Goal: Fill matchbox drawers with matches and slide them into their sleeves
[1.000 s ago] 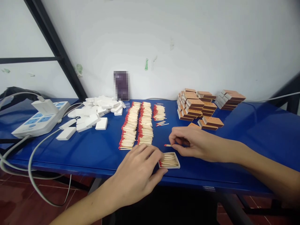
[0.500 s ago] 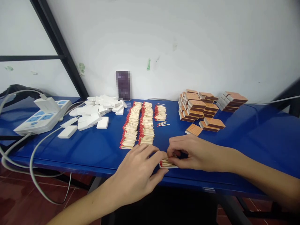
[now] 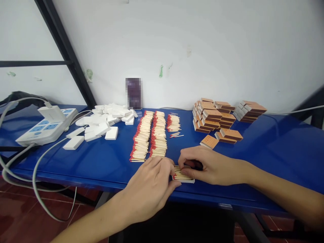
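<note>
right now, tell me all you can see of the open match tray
The tray is white, shallow, rectangular, cardboard-looking, lying flat and open near the edge of the blue table. Matches lie lengthwise inside, visible red heads leftward. The left grip holds its left end; the right grip is over it, hiding part.

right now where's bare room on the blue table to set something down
The broadest bare patch of blue table is at right, between the stacked matchboxes and right forearm. Another lies between the white cable and match rows, in front of the white boxes. It's crowded around the match tray, with the left hand and right hand at it.
</note>
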`<state>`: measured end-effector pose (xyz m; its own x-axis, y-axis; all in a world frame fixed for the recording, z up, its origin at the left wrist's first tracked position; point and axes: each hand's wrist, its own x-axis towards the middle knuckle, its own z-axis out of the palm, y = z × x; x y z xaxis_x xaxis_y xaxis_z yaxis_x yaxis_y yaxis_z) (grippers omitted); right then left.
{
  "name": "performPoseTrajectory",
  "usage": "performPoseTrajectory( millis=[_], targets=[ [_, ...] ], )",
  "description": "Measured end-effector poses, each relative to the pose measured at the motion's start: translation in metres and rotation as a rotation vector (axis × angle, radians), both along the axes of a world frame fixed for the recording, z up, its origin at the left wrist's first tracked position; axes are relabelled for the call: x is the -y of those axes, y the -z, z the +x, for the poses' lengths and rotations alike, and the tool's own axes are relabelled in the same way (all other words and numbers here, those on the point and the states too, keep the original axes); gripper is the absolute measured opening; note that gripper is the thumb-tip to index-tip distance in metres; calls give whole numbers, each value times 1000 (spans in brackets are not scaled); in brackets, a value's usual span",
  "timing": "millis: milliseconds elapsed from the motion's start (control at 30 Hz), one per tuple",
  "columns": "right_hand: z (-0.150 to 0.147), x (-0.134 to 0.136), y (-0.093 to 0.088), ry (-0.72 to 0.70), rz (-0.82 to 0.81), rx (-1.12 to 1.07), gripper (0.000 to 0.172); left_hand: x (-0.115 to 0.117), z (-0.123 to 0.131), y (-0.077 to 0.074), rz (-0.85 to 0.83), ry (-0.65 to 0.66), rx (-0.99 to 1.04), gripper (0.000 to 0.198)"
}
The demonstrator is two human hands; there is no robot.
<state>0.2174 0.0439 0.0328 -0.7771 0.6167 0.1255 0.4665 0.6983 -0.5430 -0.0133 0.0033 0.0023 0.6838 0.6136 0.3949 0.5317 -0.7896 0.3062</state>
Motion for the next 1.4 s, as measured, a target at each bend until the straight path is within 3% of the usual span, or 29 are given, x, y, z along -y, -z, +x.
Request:
performPoseTrajectory(
  millis=[167,433,533,633,767,1000,1200,1400],
  targets=[
    [1,-2,0,-6,-72,18,10,1,0,-1,-22,-4,-5,15],
    [0,1,-1,-18,50,-8,16,2,-1,-3,-77,-48,-51,11],
    [-1,-12,4,182,234,3,18,2,0,-5,-64,-56,-103,11],
    [-4,-35,13,439,481,211,19,1,1,-8,-34,-28,-151,11],
    [-3,-54,19,512,491,435,27,0,2,-10,-13,-11,-156,13],
    [-2,-56,19,400,454,368,25,-1,2,-7,46,37,-98,11],
    [1,-69,22,409,467,262,20,-1,1,-5,67,41,-79,11],
    [5,-73,25,367,408,209,27,-1,0,-5,72,49,-55,11]
  ],
)
